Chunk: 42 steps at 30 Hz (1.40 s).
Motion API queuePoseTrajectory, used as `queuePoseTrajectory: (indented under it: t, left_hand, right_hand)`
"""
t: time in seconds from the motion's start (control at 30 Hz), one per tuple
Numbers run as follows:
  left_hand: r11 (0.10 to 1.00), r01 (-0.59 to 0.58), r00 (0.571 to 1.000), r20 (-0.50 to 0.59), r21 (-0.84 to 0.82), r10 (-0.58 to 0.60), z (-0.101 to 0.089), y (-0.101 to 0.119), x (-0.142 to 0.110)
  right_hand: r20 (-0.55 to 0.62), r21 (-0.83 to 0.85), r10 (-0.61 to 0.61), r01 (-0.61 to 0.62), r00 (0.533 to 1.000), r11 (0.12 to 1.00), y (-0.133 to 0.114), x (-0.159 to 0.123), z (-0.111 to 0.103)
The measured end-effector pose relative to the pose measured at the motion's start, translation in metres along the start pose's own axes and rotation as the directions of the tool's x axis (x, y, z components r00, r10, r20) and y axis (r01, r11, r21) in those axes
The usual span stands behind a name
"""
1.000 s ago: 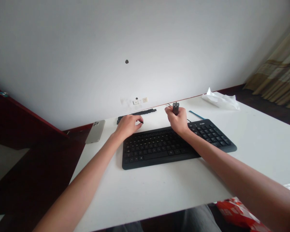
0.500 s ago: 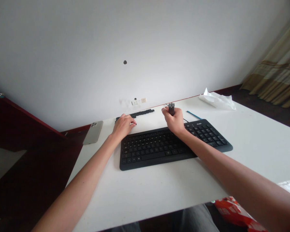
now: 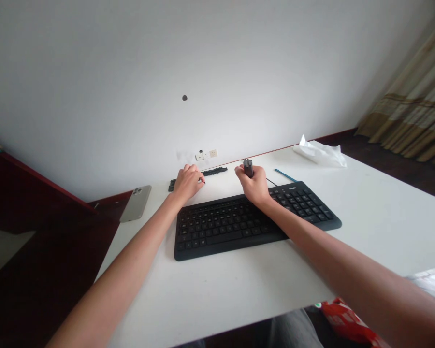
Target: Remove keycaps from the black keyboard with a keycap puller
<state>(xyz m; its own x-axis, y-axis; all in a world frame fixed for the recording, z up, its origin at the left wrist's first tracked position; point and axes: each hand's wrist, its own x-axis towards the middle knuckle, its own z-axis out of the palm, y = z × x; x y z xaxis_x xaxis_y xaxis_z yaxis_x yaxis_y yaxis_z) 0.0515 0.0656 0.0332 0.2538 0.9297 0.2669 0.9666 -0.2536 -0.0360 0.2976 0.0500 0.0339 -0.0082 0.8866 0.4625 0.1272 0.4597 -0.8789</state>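
Note:
A black keyboard point(image 3: 221, 238) lies at a slant on the white table. Beyond its far left edge, my left hand point(image 3: 187, 184) is closed, with a small black piece, perhaps a keycap, just showing at the fingertips. Behind and beside that hand runs a line of small black pieces point(image 3: 214, 171) that look like keycaps. My right hand point(image 3: 255, 186) is wrapped round a short dark tool point(image 3: 248, 168) held upright over the keyboard's far edge, small prongs at its top end. Its lower part is hidden in the fist.
To the left, a phone point(image 3: 136, 204) lies face down near the table's edge. A thin blue stick point(image 3: 285, 175) and a crumpled white plastic bag point(image 3: 321, 153) lie at the far right. Wall sockets point(image 3: 206, 154) sit behind the table; a red bag point(image 3: 348, 321) is below its front edge.
The whole view has shifted slightly, so the table sits a little lower and further left. Both hands keep their holds; the left fingers have moved only slightly.

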Motion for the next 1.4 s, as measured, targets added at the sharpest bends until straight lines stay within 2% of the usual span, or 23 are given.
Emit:
queuePoseTrajectory:
  t: [0.17,0.33,0.73,0.93,1.03,1.13,1.27,1.33,1.4]
  left_hand:
    - [1.000,0.017,0.999,-0.039,-0.007,-0.017,0.009,0.002,0.013]
    - [0.999,0.040,0.996,-0.082,0.026,-0.038,0.011,0.002,0.010]
    - [0.996,0.078,0.993,-0.088,0.037,-0.075,0.012,0.001,0.008]
    - [0.994,0.107,0.990,-0.092,-0.005,-0.107,-0.001,0.003,0.009]
    - [0.980,0.095,0.991,-0.073,-0.173,-0.109,-0.016,0.025,0.002]
    - [0.928,0.009,0.998,-0.047,-0.373,-0.029,-0.026,0.069,-0.024]
    - [0.917,-0.118,0.993,-0.059,-0.382,0.103,-0.025,0.127,-0.073]
    - [0.923,-0.156,0.988,-0.071,-0.352,0.140,-0.020,0.144,-0.089]
    - [0.935,-0.142,0.990,-0.069,-0.325,0.126,-0.014,0.151,-0.097]
  right_hand:
    - [0.021,0.002,-0.004,0.004,1.000,1.000,-0.002,0.000,-0.001]
    - [0.010,-0.009,-0.017,0.017,1.000,1.000,-0.003,0.000,-0.001]
    - [-0.001,-0.009,-0.016,0.016,1.000,1.000,-0.001,0.000,0.000]
    - [0.004,0.053,0.051,-0.052,0.999,0.997,0.002,0.000,0.001]
    - [0.025,0.177,0.125,-0.128,0.992,0.976,0.003,0.003,0.002]
    - [0.065,0.372,0.246,-0.252,0.967,0.893,0.002,0.007,0.002]
    - [0.151,0.547,0.336,-0.361,0.930,0.755,-0.002,0.009,0.001]
    - [0.201,0.579,0.356,-0.404,0.913,0.709,-0.004,0.009,0.001]
    - [0.233,0.589,0.384,-0.443,0.894,0.675,-0.003,0.008,0.002]
